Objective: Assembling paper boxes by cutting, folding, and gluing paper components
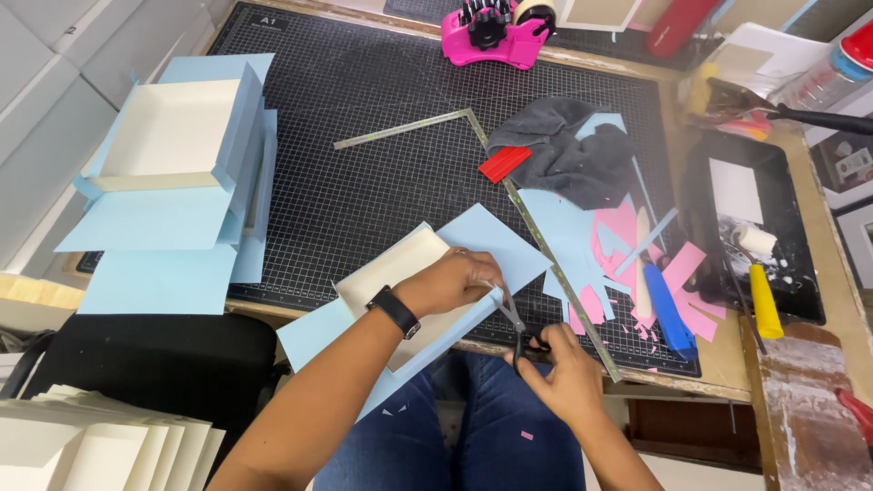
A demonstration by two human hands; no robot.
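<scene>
The right hand (568, 373) has its fingers closed through the handles of the scissors (515, 325), whose blades run toward 11 o'clock into the blue paper flap of the shallow box (414, 273), which the left hand (452, 280) grips curled over its rim at the counter (727, 359) edge.

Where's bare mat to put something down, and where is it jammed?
Free: the cutting mat between the stacked blue boxes, the metal square and the pink tape dispenser; also the middle strip above the left hand. Crowded: right side, with grey cloth, pink and blue scraps, blue-handled tool.
</scene>
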